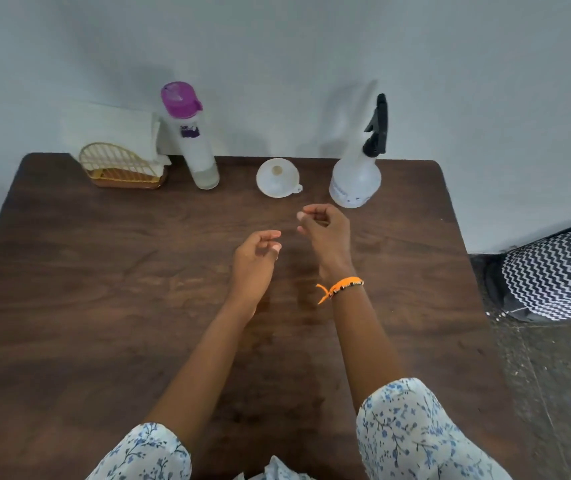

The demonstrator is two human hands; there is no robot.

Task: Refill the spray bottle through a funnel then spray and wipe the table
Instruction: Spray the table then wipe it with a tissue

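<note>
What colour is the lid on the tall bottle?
Purple, on the tall bottle's lid, seen in the head view.

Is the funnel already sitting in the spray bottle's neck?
No, the funnel lies on the table beside the spray bottle, whose black trigger head is on.

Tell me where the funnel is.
In the head view, the funnel sits at the table's far edge, between the purple-capped bottle on its left and the spray bottle on its right.
</note>
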